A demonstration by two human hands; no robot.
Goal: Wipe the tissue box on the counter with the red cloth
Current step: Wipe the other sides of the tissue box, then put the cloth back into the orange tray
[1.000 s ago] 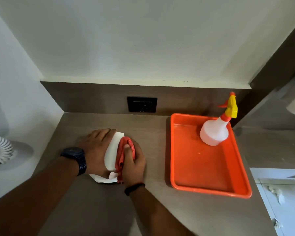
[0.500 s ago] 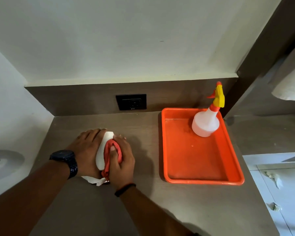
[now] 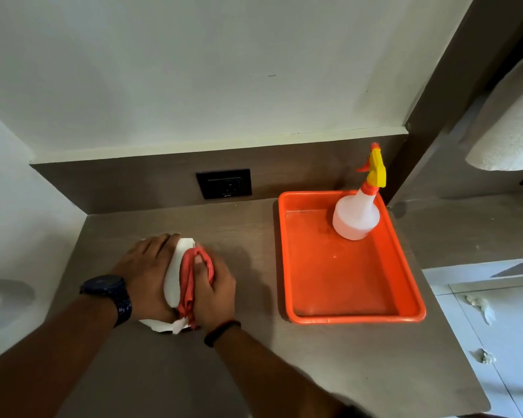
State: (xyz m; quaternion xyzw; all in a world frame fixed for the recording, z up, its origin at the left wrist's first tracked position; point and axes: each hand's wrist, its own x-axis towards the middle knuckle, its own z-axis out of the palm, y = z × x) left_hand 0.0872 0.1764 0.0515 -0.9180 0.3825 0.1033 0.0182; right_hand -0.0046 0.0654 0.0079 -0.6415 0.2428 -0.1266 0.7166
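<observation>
The white tissue box (image 3: 173, 276) sits on the left part of the worktop (image 3: 314, 372). The left hand (image 3: 145, 276) lies across the box's left side, fingers stretched out. The right hand (image 3: 215, 292) is curled tight around the red cloth (image 3: 189, 274), pressing it against the box's right side. An orange tray (image 3: 357, 318) to the right holds a spray bottle (image 3: 355, 217).

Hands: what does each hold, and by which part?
The right hand grips the red cloth around its middle, on the tissue box; the left hand presses the box's left side.
</observation>
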